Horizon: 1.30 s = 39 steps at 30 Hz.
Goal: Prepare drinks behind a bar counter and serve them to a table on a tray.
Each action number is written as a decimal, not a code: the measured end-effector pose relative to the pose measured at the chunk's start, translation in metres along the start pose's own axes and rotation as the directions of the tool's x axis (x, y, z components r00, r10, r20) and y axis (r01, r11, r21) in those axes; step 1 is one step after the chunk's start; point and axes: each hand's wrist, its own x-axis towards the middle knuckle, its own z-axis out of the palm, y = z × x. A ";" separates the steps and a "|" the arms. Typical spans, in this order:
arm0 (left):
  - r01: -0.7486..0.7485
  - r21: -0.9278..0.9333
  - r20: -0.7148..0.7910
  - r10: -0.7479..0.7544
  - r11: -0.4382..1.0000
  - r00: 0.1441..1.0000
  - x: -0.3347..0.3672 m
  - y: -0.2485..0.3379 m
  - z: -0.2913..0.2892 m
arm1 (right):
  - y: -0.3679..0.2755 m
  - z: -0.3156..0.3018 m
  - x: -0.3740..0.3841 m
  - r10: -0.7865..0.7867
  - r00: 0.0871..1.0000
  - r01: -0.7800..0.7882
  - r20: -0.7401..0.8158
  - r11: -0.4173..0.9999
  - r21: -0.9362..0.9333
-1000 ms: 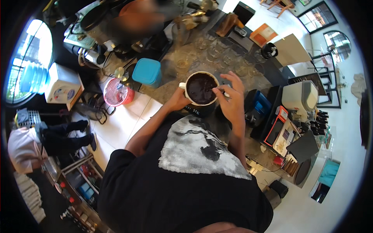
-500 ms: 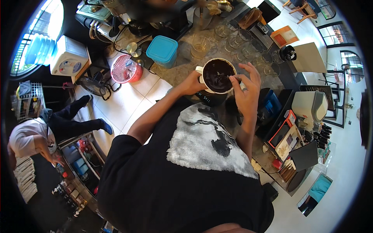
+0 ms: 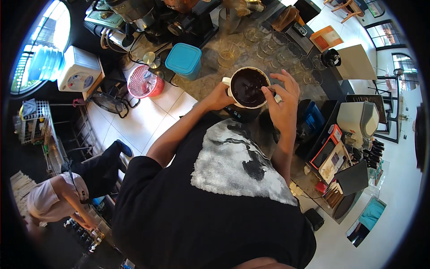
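Mottled brown counter (image 3: 208, 80) beyond one cream cup (image 3: 246, 107) with dark contents (image 3: 247, 86), right hand (image 3: 285, 104) at the cup's right rim, thumb and forefinger close together, anything gripped indeterminate, left hand (image 3: 218, 97) closed on the cup's handle side, clear glass (image 3: 229, 54) behind the cup.

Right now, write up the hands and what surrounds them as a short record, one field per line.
Left hand: grips the cup at its handle side
Right hand: at the cup's right rim; what it may be pinching is hard to make out
Cup contents: dark liquid
Nearer the body: dark device with a lit display
Counter: blue container beyond the cup, leftward; clear glasses beyond, rightward
Farther left: pink basket
Co-worker: lower left, bent forward
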 end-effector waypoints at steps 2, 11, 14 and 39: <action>-0.043 -0.002 -0.007 0.043 0.999 0.999 0.000 0.004 0.001 | 0.004 -0.001 0.000 0.011 0.997 -0.017 0.080 0.996 0.082; -0.053 0.060 0.012 0.053 0.997 0.999 0.000 0.006 -0.002 | 0.003 0.002 -0.001 0.064 0.998 -0.063 -0.015 0.994 0.091; -0.018 0.040 0.016 0.017 0.999 1.000 -0.001 0.005 -0.002 | 0.005 -0.003 0.000 0.036 0.997 -0.042 0.074 0.996 0.084; -0.059 -0.038 0.018 0.060 0.998 0.998 0.000 0.003 0.001 | -0.026 0.009 0.089 -0.292 0.955 0.295 0.049 0.951 -0.097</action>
